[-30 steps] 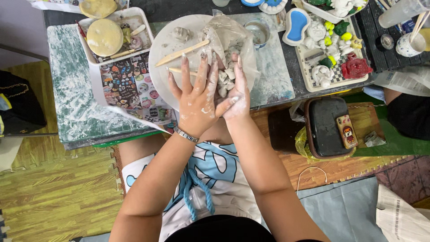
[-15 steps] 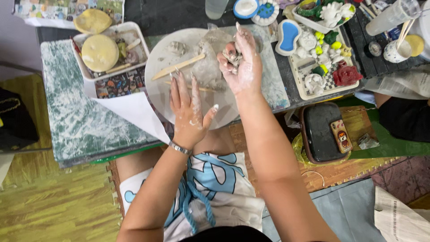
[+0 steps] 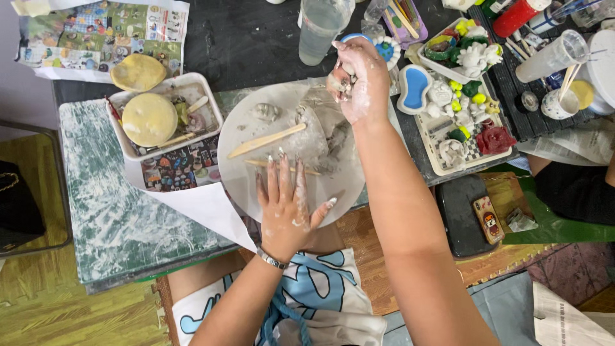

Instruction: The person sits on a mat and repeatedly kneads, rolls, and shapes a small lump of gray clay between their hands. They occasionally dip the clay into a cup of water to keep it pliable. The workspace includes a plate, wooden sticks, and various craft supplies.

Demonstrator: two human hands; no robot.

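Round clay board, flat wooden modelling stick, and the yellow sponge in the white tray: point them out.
round clay board (image 3: pixel 240 182), head view, bare left rim
flat wooden modelling stick (image 3: pixel 266 141), head view, mid-blade
yellow sponge (image 3: pixel 149 119), head view, top face

Right hand hides most of clay piece; water cup cut by top edge

bare round board left of left hand, water cup and crowded tray flanking right hand
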